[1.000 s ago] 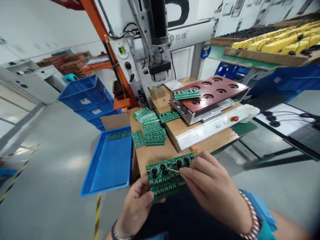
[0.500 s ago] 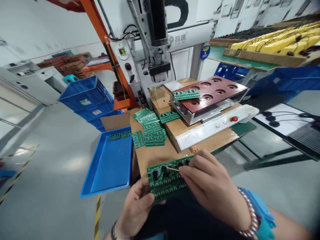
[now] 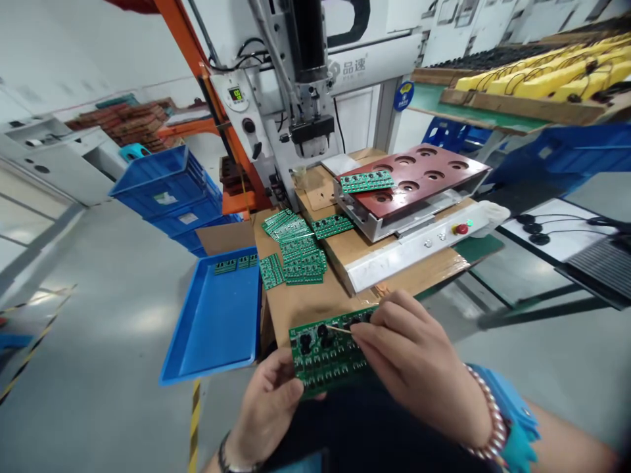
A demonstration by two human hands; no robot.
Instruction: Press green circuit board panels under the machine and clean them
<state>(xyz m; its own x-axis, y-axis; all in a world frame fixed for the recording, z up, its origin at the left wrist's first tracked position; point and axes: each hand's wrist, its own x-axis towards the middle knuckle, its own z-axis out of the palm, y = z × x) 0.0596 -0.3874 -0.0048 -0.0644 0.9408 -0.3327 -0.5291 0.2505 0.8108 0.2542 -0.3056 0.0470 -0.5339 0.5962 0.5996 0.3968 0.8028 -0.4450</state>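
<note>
A green circuit board [image 3: 328,358] with round black parts is held by its left end in my left hand [image 3: 269,401], the thumb on its front face. Over the board's right part, my right hand [image 3: 419,368] pinches a thin wooden stick [image 3: 339,329]. The stick's far tip rests at a black part near the board's upper left. My right fingers hide the board's upper right corner. Beyond the board, a loose pile of similar boards [image 3: 302,253] lies on the brown table [image 3: 296,315].
A blue tray [image 3: 217,322] with small boards stands at the left, blue crates [image 3: 162,190] behind it. Ahead, a machine head [image 3: 313,131] hangs near a red-brown fixture [image 3: 419,174] bearing one board. A white control panel [image 3: 409,253] crosses the table's right side.
The view has shifted slightly. Under the machine head, a pale, blurred shape now shows where dark tips were. Both hands keep nearly the same pose on the board and stick.
</note>
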